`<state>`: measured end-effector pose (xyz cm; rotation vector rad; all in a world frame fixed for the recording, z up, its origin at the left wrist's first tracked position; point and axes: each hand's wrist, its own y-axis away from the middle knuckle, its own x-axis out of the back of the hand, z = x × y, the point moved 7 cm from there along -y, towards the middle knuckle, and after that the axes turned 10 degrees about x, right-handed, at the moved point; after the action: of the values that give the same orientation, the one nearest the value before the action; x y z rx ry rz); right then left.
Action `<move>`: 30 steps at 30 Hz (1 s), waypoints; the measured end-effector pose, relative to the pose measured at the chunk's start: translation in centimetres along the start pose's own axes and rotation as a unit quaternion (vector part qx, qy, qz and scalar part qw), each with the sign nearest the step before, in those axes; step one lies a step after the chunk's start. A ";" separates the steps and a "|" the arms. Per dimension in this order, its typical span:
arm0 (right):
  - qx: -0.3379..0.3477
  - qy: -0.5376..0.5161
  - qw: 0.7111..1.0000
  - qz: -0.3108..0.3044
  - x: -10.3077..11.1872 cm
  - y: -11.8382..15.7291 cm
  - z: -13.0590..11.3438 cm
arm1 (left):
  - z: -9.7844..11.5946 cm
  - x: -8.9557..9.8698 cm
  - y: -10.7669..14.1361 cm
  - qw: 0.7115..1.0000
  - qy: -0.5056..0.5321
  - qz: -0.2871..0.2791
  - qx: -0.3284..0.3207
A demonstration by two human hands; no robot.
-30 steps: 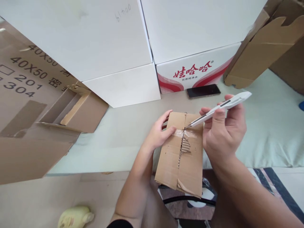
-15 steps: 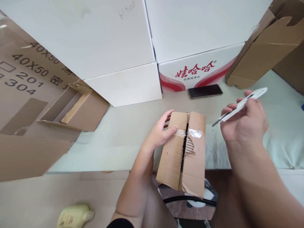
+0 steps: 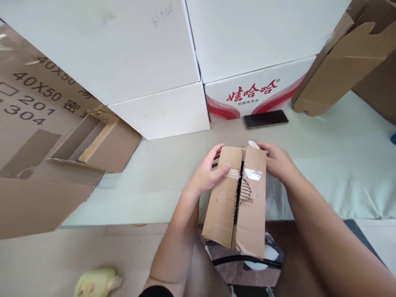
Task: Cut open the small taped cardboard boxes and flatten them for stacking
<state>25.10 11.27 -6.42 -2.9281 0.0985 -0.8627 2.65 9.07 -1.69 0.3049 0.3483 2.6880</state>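
Note:
A small brown cardboard box (image 3: 252,218) rests at the front edge of the cloth-covered surface, its two top flaps parted by a dark slit, with torn cardboard and clear tape beside it. My left hand (image 3: 208,171) grips its left side, thumb on top of the flap. At the far right corner my right hand (image 3: 276,161) is bent round the box side, its fingertips partly hidden. The white end of a cutter (image 3: 253,144) sticks out beyond the box next to my right hand; its blade is out of sight.
White boxes (image 3: 161,111) are stacked at the back, with a black phone (image 3: 266,119) before them. A small open carton (image 3: 113,144) stands left, a brown carton (image 3: 337,70) right. A yellow bottle (image 3: 97,282) lies on the floor.
My right hand has moved left and down from the air to the box's right side, bringing the cutter behind the box. My left hand has kept its hold.

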 end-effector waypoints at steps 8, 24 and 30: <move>0.019 -0.016 0.999 0.041 0.4 0.0 -1.0 | -0.1 0.1 -0.1 1.000 0.003 -0.001 -0.003; 0.204 -0.145 0.967 0.044 1.4 2.0 -8.4 | 0.0 -0.2 -0.2 1.000 0.010 0.001 0.000; 0.187 -0.117 0.975 0.040 1.1 2.1 -8.5 | -0.1 -0.2 -0.2 1.000 0.018 0.001 -0.004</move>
<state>21.33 8.56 1.01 -2.6242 0.0339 -0.4572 2.90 9.12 -1.86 0.2548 0.3467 2.6983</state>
